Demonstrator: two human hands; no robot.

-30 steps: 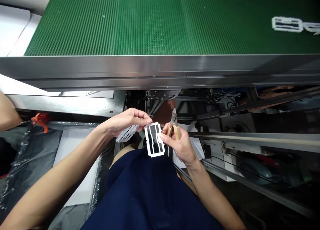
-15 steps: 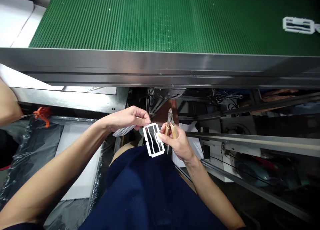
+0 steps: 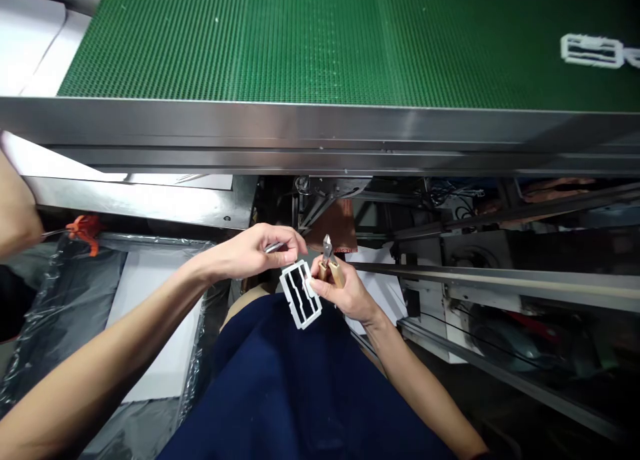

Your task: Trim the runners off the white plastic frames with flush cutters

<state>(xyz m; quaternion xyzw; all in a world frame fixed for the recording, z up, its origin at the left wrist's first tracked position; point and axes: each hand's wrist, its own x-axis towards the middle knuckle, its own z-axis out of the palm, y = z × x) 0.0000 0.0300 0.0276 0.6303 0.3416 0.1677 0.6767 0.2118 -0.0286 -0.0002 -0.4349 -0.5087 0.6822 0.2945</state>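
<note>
My right hand (image 3: 350,292) is closed on a white plastic frame (image 3: 301,293) and also holds nippers (image 3: 328,252). The frame hangs tilted over my lap, its slots showing dark, pinched at its right edge by the thumb. Above the fist rise the nippers' metal jaws, with tan handles against the palm. My left hand (image 3: 270,248) is closed just above the frame's upper edge. A pale edge of the white frames (image 3: 274,247) shows between its thumb and fingers; the rest is hidden by the hand.
A green conveyor belt (image 3: 300,40) with a metal side rail (image 3: 300,137) runs across the top. Another white frame (image 3: 593,51) lies on the belt at right. At left are a person's arm (image 3: 17,210), an orange clamp (image 3: 84,230) and a plastic-lined box (image 3: 65,293). Metal bars (image 3: 500,287) cross the right.
My right hand has moved slightly left and down with the frame and nippers. My left hand has turned, so its stack of frames now shows only as a thin edge.
</note>
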